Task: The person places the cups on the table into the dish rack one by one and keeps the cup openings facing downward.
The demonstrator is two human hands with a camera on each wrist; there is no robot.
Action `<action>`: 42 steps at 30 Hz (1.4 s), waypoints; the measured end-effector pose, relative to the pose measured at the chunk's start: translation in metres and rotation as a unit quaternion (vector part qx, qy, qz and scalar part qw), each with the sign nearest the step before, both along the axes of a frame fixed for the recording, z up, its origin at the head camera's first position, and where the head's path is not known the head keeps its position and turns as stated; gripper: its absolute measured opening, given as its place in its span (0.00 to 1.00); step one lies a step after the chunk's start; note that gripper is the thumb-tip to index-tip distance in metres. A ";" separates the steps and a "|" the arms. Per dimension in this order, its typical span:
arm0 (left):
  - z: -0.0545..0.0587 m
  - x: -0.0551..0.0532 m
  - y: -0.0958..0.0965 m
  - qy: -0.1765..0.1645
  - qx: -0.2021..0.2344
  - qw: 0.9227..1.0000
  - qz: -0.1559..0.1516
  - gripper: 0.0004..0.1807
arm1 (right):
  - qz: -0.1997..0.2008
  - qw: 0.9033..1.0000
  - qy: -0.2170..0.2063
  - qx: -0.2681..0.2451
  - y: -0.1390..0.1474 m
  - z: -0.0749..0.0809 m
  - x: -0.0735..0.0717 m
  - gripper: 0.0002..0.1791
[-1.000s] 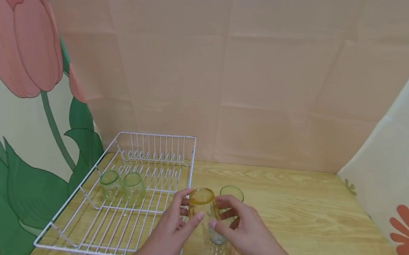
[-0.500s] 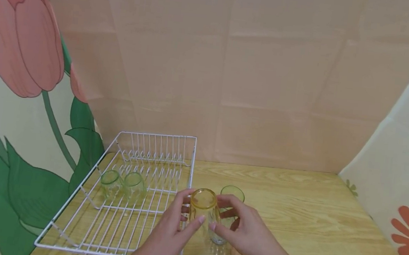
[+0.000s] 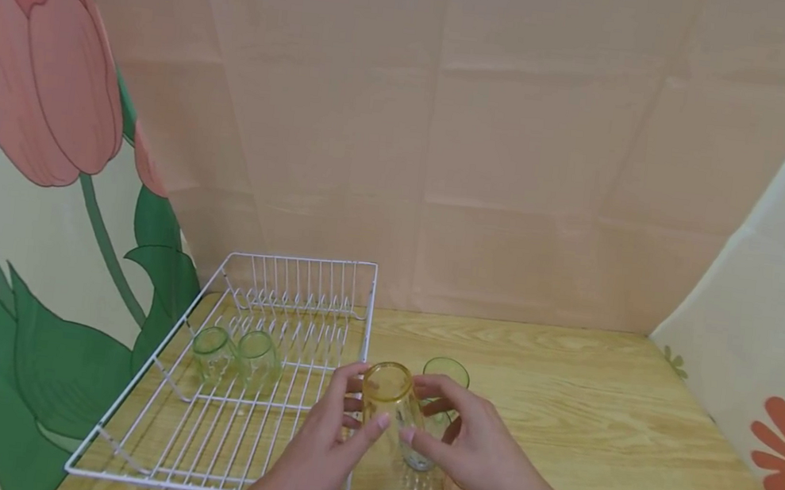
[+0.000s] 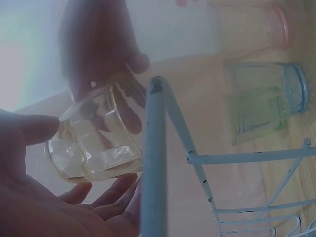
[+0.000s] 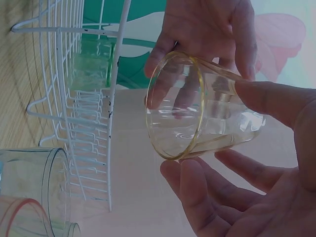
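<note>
Yellow glass tumbler [image 3: 388, 386] held mouth-down
Left hand [image 3: 327, 436] and right hand [image 3: 476, 439] grip opposite sides, likely for steadiness; the dish rack [image 3: 194, 488] holds green tumblers [image 3: 256, 362].

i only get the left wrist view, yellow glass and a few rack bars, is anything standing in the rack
Observer: Yes, the head view shows two green glasses side by side in the rack.

Operator: ok and which side of the yellow glass is the rack on

Observer: The person's left: in the head view the rack lies to the left of the yellow glass, and the left hand partly blocks the view of its near right corner.
</note>
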State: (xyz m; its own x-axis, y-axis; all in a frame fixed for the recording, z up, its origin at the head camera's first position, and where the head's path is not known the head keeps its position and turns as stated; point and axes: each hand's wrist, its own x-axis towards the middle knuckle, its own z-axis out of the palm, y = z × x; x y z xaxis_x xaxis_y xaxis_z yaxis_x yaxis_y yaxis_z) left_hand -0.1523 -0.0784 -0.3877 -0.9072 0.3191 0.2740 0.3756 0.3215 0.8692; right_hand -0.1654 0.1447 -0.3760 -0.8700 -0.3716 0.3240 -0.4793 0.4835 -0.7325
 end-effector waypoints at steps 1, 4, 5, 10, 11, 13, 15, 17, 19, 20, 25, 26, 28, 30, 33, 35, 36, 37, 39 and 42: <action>0.000 0.000 0.000 0.002 0.001 1.000 0.000 0.32 | 0.001 1.000 -0.001 -0.002 0.000 0.000 0.000 0.28; 0.000 0.000 0.000 0.006 -0.003 1.000 0.003 0.34 | 0.000 1.000 -0.003 -0.006 0.000 0.000 -0.001 0.28; 0.000 0.000 0.000 0.005 -0.005 1.000 0.004 0.34 | 0.000 1.000 -0.004 -0.008 -0.001 -0.001 -0.001 0.29; 0.002 0.002 0.000 -0.005 -0.018 1.000 0.003 0.34 | 0.007 1.000 -0.001 -0.012 -0.001 -0.002 -0.001 0.31; 0.003 0.002 0.000 -0.006 -0.019 1.000 0.001 0.34 | 0.009 1.000 0.001 -0.012 -0.001 -0.002 -0.001 0.31; 0.003 0.003 0.000 -0.005 -0.022 1.000 -0.001 0.34 | 0.011 1.000 0.003 -0.010 -0.001 -0.003 -0.001 0.31; 0.003 0.003 0.000 0.000 -0.027 1.000 0.001 0.34 | 0.011 1.000 0.003 -0.009 -0.001 -0.003 -0.002 0.31; 0.003 0.003 0.000 0.010 -0.032 0.999 0.003 0.34 | 0.010 1.000 -0.002 -0.009 -0.002 -0.004 -0.001 0.34; 0.003 0.003 0.000 0.019 -0.037 0.999 0.005 0.33 | 0.008 1.000 -0.009 -0.009 -0.002 -0.004 -0.001 0.37; 0.002 0.002 0.000 0.023 -0.037 0.999 0.005 0.33 | 0.007 1.000 -0.012 -0.009 -0.003 -0.004 -0.001 0.39; 0.001 0.002 0.000 0.041 -0.039 0.998 0.004 0.31 | 0.002 1.000 -0.015 -0.002 -0.004 -0.003 -0.001 0.37; 0.002 0.001 0.000 0.045 -0.040 0.998 0.003 0.31 | 0.002 1.000 -0.013 -0.001 -0.004 -0.003 -0.001 0.36; 0.002 0.001 -0.001 0.051 -0.041 0.998 0.001 0.30 | 0.003 1.000 -0.008 -0.001 -0.004 -0.003 -0.001 0.35; 0.002 0.001 -0.001 0.055 -0.043 0.998 -0.002 0.30 | 0.003 1.000 -0.004 0.000 -0.004 -0.003 -0.001 0.35; 0.003 0.001 -0.002 0.055 -0.040 0.998 -0.008 0.30 | 0.003 1.000 -0.002 0.001 -0.004 -0.003 -0.001 0.35; 0.003 0.000 -0.003 0.052 -0.038 0.998 -0.012 0.30 | 0.003 1.000 -0.002 0.003 -0.004 -0.004 -0.001 0.35; 0.003 -0.001 -0.004 0.050 -0.038 0.998 -0.013 0.31 | 0.004 1.000 -0.002 0.003 -0.004 -0.004 -0.001 0.35; 0.004 -0.001 -0.004 0.047 -0.038 0.998 -0.015 0.31 | 0.005 1.000 -0.001 0.003 -0.004 -0.004 -0.001 0.34; 0.004 -0.001 -0.005 0.044 -0.038 0.998 -0.017 0.31 | 0.011 1.000 0.005 0.001 -0.003 -0.005 -0.001 0.34; 0.006 -0.002 -0.007 0.041 -0.045 0.998 -0.016 0.32 | 0.020 1.000 0.007 -0.002 -0.003 -0.006 -0.002 0.34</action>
